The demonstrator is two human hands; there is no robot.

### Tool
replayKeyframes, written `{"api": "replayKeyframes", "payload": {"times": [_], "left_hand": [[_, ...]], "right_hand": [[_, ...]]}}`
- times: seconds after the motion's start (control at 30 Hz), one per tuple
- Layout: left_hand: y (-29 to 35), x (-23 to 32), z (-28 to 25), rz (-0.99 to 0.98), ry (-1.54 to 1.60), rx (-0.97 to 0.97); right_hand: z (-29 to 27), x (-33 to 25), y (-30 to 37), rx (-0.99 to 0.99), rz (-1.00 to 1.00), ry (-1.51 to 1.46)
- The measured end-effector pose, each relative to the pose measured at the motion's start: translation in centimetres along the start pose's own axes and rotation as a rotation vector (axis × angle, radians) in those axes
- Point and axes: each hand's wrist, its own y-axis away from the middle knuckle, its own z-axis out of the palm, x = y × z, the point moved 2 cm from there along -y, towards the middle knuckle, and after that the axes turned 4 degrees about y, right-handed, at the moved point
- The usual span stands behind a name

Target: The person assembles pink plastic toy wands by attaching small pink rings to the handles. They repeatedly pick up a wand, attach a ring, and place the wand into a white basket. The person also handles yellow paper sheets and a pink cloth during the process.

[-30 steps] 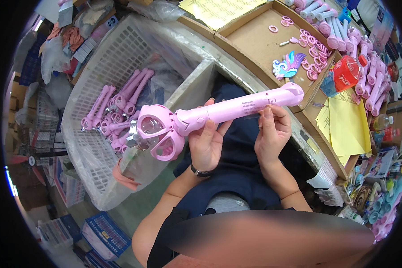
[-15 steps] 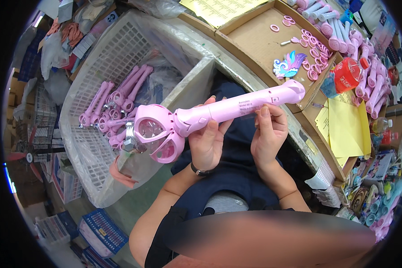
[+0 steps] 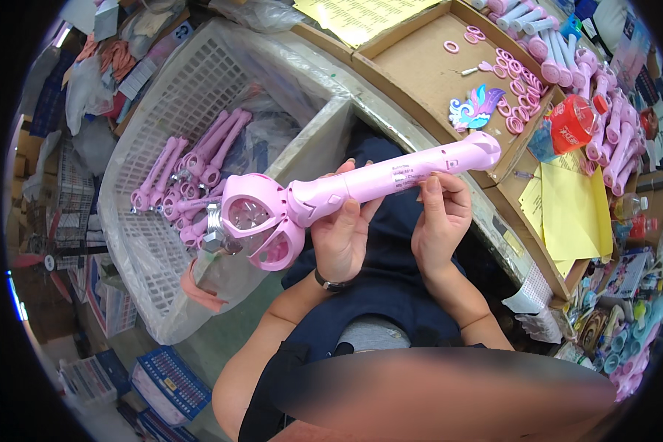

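A pink plastic toy wand (image 3: 412, 168) lies across my hands, its handle end to the right and its round head, with clear plastic inside, to the left. A silver bolt-shaped piece sits at the head's tip. My left hand (image 3: 342, 236) grips the handle near the head, thumb in front and fingers behind. My right hand (image 3: 443, 217) pinches at the lower edge of the handle, next to small dark print. Whether a thin film or label lies under those fingertips I cannot make out.
A white plastic basket (image 3: 136, 258) lined with clear film holds several pink wands (image 3: 217, 144) on the left. At the right, a cardboard tray (image 3: 409, 62) carries pink rings and a colourful wing piece (image 3: 475, 108). Beyond lie a red-labelled bottle (image 3: 573, 125), yellow paper (image 3: 578, 210) and more handles.
Almost nothing differs. The wand has turned very slightly and my right hand has shifted a touch to the left.
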Motion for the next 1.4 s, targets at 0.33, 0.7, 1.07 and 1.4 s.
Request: {"api": "replayKeyframes", "payload": {"times": [0.33, 0.7, 1.07, 1.4], "left_hand": [[0.1, -0.2, -0.4, 0.016, -0.002, 0.026], [0.4, 0.0, -1.4, 0.339, -0.373, -0.240], [-7.5, 8.2, 0.5, 0.136, -0.370, -0.322], [-8.5, 2.2, 1.5, 0.624, -0.866, -0.095]], "right_hand": [[0.0, 0.6, 0.0, 0.004, 0.008, 0.048], [-1.9, 2.4, -1.5, 0.098, -0.104, 0.241], [-2.0, -2.5, -4.2, -1.036, -0.066, 0.845], [0.6, 2.5, 2.8, -0.399, -0.255, 0.917]]}}
